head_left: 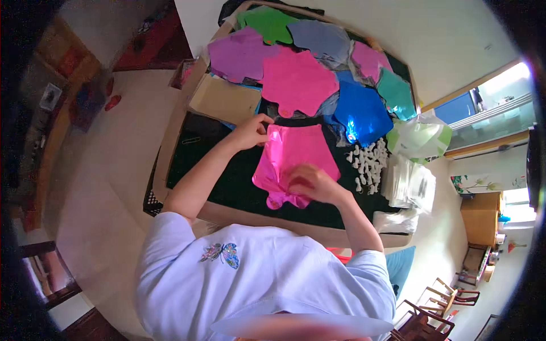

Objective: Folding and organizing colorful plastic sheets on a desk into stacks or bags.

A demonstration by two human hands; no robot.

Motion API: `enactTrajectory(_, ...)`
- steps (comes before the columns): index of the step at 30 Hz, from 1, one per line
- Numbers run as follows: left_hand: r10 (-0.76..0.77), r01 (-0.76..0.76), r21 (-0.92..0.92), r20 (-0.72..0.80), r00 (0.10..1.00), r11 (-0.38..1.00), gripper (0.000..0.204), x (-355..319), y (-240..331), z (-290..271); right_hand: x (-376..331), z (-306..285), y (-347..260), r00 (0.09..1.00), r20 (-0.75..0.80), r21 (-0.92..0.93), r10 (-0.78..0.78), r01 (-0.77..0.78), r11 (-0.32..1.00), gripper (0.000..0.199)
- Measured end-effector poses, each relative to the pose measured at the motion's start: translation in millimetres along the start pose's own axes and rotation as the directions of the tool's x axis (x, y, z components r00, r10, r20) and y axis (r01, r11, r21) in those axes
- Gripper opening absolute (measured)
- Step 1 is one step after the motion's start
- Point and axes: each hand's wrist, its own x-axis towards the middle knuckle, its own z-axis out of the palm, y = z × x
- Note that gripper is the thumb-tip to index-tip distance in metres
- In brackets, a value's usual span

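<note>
A shiny pink foil piece [307, 149] lies in front of me on the dark table surface. It has flared sides and a small rounded tab at the near end, and its left part is creased and wrinkled. My left hand [253, 132] pinches the foil at its far left corner. Over the lower middle of the foil is my right hand [314, 183], fingers bent downward and smeared by motion. Whether they grip the foil does not show. Just beyond lies a flat stack of similar pink foil pieces [298, 80].
Around it lie purple [242, 55], green [267, 24], grey-blue [321, 38], blue [364, 111] and teal [396, 94] foil pieces. A brown cardboard sheet [223, 99] is at left. Small white parts [368, 165], clear plastic bags [406, 182] and a white-green bag [421, 136] are at right.
</note>
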Motion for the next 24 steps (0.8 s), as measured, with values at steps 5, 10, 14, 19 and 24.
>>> enactTrajectory(5, 0.060, -0.021, 0.257, -0.146, 0.988, 0.966, 0.043, -19, -1, 2, 14, 8, 35, 0.915, -0.384, -0.465, 0.128, -0.311, 0.829, 0.043)
enactTrajectory(10, 0.234, -0.100, 0.448, -0.254, 0.938, 0.888, 0.033, -51, 20, -39, 49, 1, 27, 0.927, -0.363, -0.478, 0.091, -0.269, 0.836, 0.043)
enactTrajectory(14, 0.418, -0.101, 0.679, -0.321, 0.850, 0.727, 0.014, -48, 65, -100, 131, -44, 4, 0.933, -0.352, -0.494, -0.073, -0.119, 0.861, 0.039)
enactTrajectory(19, 0.523, -0.035, 0.925, -0.182, 0.832, 0.378, 0.011, 8, 70, -170, 248, -59, 35, 0.947, -0.248, -0.608, -0.206, 0.013, 0.794, 0.040)
enactTrajectory(24, 0.455, 0.000, 0.930, -0.180, 0.872, 0.367, 0.013, 47, 49, -197, 284, -56, 86, 0.864, -0.474, -0.608, 0.168, -0.459, 0.647, 0.048)
